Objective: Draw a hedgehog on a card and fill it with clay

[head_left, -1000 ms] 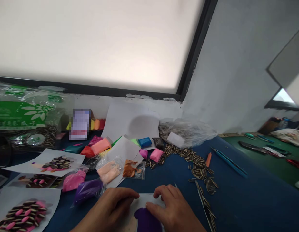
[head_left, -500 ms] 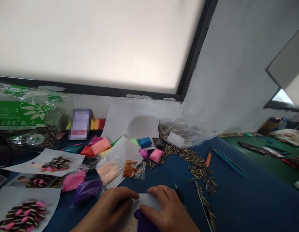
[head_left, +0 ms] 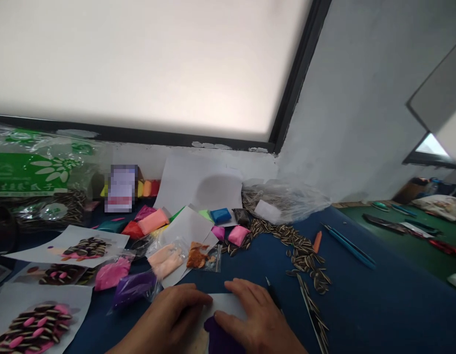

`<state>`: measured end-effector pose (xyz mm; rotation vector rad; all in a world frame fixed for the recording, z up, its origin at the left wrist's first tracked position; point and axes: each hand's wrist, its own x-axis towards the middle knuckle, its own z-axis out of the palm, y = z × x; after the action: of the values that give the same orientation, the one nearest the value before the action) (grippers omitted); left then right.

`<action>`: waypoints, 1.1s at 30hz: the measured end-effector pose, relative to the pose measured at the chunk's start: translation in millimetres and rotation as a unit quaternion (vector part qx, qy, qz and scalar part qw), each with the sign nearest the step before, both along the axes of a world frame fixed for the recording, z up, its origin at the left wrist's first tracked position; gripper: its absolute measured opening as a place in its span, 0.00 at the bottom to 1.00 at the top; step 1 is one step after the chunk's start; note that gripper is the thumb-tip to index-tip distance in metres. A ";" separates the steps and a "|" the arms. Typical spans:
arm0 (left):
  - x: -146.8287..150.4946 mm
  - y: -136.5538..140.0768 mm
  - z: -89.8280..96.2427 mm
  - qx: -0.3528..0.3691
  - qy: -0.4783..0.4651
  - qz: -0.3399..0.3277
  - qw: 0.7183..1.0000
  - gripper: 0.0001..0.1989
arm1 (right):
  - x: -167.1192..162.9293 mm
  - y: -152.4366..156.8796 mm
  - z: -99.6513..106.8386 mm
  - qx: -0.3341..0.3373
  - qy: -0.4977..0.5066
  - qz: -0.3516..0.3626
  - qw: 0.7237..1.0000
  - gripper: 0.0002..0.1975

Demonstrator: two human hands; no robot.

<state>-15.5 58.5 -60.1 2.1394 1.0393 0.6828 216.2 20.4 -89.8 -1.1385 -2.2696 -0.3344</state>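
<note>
A sheet of white paper (head_left: pixel 228 301) lies at the bottom edge of the view, with a flat patch of purple clay (head_left: pixel 222 337) on it. My right hand (head_left: pixel 252 314) rests over the paper's right side, fingers spread, its thumb on the upper edge of the clay. At the paper's left side lies my left hand (head_left: pixel 179 309), index finger stretched toward the sheet and the other fingers bent under. I see nothing held in it. The lower part of the clay is cut off by the frame.
Bags of clay, one purple (head_left: pixel 134 290), lie left of centre, near cards with seed pictures (head_left: pixel 36 327). Sunflower seeds (head_left: pixel 296 246) trail down the right, beside a black pen (head_left: pixel 274 295), metal tweezers (head_left: pixel 311 312) and blue tweezers (head_left: pixel 349 246). A seed bag (head_left: pixel 39 177) stands far left.
My right hand's fingers have shifted very slightly upward, with the thumb still on the purple clay. Otherwise the scene is nearly the same.
</note>
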 end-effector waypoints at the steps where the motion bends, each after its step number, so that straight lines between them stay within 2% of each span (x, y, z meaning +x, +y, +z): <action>1: -0.1 0.0 -1.3 0.005 -0.001 0.003 1.000 0.17 | 2.3 -1.0 2.6 -0.008 -0.015 0.003 1.000 0.05; 5: -3.9 -0.2 -7.6 -0.012 0.001 0.007 1.000 0.17 | 4.0 -3.3 0.5 -0.062 -0.039 0.003 0.997 0.06; 8: -6.8 -0.7 -13.3 -0.027 -0.005 0.016 0.999 0.16 | -0.1 -2.7 -7.4 -0.043 -0.021 -0.047 0.998 0.09; 9: -7.2 -0.8 -15.3 -0.030 -0.010 0.025 0.999 0.17 | -0.7 -2.5 -7.4 -0.042 -0.021 -0.035 0.998 0.08; 12: -6.4 -1.1 -19.1 -0.029 -0.028 0.040 0.998 0.18 | 2.3 -3.5 4.7 -0.052 -0.043 0.016 0.998 0.07; 15: -4.9 -1.4 -16.9 -0.033 -0.036 0.031 0.998 0.19 | 6.6 -5.7 21.7 -0.092 -0.062 0.023 0.994 0.08; 17: -4.9 -1.9 -13.8 -0.044 -0.030 0.027 0.998 0.19 | 6.1 -6.1 25.1 -0.083 -0.061 0.022 0.994 0.08; 25: -6.9 -2.9 -16.9 -0.034 -0.029 0.037 0.998 0.18 | -5.8 -0.5 10.2 -0.028 -0.026 0.025 0.999 0.08; 30: -6.5 -1.4 -19.6 -0.033 -0.030 0.026 0.999 0.17 | -1.2 -1.0 8.8 -0.068 -0.023 0.036 0.997 0.05; 33: -7.4 -2.5 -19.5 -0.042 -0.027 0.044 0.998 0.17 | -1.5 -1.2 3.9 -0.081 -0.034 0.034 0.996 0.05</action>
<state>-22.9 56.0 -79.6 2.0021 1.1172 0.7219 214.7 19.2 -85.9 -1.1405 -2.4251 -0.1673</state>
